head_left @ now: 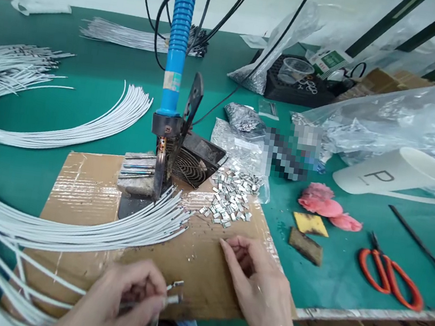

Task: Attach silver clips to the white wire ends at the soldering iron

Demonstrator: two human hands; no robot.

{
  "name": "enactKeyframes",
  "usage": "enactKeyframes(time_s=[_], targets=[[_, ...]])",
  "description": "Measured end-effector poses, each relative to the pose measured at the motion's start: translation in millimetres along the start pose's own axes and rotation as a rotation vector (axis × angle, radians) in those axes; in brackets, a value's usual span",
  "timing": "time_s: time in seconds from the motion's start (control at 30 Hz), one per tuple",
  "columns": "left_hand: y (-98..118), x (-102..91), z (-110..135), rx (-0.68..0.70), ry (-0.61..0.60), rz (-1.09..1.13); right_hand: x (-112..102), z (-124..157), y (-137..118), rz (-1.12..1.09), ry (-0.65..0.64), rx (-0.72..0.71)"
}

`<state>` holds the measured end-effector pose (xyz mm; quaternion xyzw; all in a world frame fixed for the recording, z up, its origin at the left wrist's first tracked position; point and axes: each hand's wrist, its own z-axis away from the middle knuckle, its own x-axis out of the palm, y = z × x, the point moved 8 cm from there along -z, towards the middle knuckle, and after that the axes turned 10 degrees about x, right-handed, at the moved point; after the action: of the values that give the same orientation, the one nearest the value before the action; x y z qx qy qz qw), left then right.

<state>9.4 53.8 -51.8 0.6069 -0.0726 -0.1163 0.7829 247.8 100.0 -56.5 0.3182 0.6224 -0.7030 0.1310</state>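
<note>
My left hand, low in the middle of the head view, is closed around white cables. Their metal-tipped ends stick out to the right past my thumb. To the right, my right hand hovers over the cardboard sheet with thumb and index finger pinched together. Whatever may be between those fingertips is too small to tell. Just beyond it lies a loose pile of small silvery metal clips, spilling from a plastic bag. A bundle of white cables fans across the cardboard, beyond my left hand.
A blue-handled soldering iron stands tip down in a holder behind the cables. More cable bundles curve at left. On the right lie orange-handled scissors, a yellow sponge, a brown pad, pink material and a tipped white mug.
</note>
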Motion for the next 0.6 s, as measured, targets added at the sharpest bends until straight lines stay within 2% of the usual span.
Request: enactKeyframes(time_s=[0.13, 0.2, 0.3, 0.37, 0.47, 0.6], targets=[[-13.9, -7.2, -13.8, -0.131, 0.115, 0.266, 7.9, 15.6, -1.5, -0.122, -0.014, 0.073], [-17.6, -11.5, -13.5, -0.168, 0.137, 0.336, 20.0, 22.3, -9.3, -0.243, -0.09, 0.106], [-17.9, -15.8, -10.2, -0.197, 0.163, 0.351, 41.6, 31.7, -22.2, -0.528, -0.218, 0.233], [-15.6, -16.2, -9.3, -0.185, 0.173, 0.356, 54.4, 37.9, -31.9, -0.642, -0.282, 0.309], [-13.3, -15.3, -9.0, -0.168, 0.173, 0.365, 68.2, 44.6, -47.9, -0.698, -0.377, 0.327], [-13.7, -14.7, -8.0, -0.204, 0.163, 0.348, 73.4, 47.2, -60.7, -0.671, -0.441, 0.271]])
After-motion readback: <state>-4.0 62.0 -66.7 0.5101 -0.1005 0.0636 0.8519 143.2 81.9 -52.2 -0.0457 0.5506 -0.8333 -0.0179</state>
